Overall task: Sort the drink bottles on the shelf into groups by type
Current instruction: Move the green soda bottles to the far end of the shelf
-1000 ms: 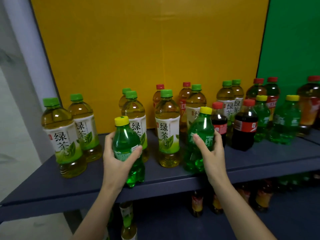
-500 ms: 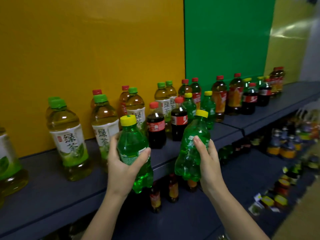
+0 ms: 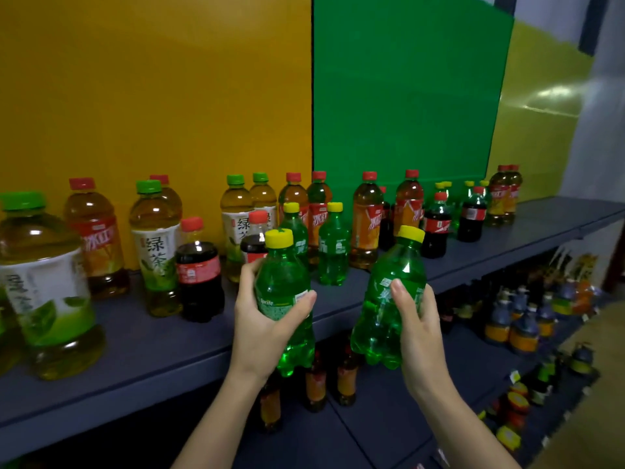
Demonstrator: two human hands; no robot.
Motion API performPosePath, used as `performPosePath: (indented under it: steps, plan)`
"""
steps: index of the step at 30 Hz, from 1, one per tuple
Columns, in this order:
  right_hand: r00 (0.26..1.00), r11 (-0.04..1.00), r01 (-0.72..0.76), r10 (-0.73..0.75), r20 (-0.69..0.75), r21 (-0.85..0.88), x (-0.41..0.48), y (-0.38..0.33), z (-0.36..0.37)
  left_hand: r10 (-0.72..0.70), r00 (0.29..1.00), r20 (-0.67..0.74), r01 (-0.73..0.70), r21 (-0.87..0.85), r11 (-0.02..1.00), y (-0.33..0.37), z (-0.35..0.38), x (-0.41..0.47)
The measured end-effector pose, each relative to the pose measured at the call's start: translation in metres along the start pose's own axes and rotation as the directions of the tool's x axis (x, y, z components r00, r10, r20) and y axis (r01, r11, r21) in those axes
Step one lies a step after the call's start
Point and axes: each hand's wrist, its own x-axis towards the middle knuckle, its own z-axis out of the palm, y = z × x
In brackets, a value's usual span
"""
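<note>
My left hand point(image 3: 267, 319) grips a green Sprite bottle point(image 3: 283, 279) with a yellow cap, held upright in front of the shelf edge. My right hand point(image 3: 417, 328) grips a second green Sprite bottle point(image 3: 389, 299), tilted with its cap leaning right. Both are lifted clear of the dark blue shelf point(image 3: 142, 353). On the shelf stand green tea bottles point(image 3: 156, 245) with green caps, iced tea bottles point(image 3: 367, 218) with red caps, dark cola bottles point(image 3: 199, 269) and two more Sprite bottles point(image 3: 333, 245), all mixed together.
A large green tea bottle point(image 3: 47, 286) stands at the near left. More cola and Sprite bottles point(image 3: 473, 211) crowd the shelf's far right. A lower shelf point(image 3: 382, 414) holds small orange and blue bottles. Yellow and green panels back the shelf.
Both hands have carried their Sprite bottles rightward along the shelf, and the view has turned right with them. The right bottle now tilts more.
</note>
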Motion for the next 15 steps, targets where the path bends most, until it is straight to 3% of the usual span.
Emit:
performPosePath:
  steps: [15]
  plan:
    - [0.995,0.998,0.054,-0.056,0.081,0.026,0.102,0.016,-0.043,-0.019,0.999,-0.032,0.02,0.043,0.999,-0.051,0.089,0.041]
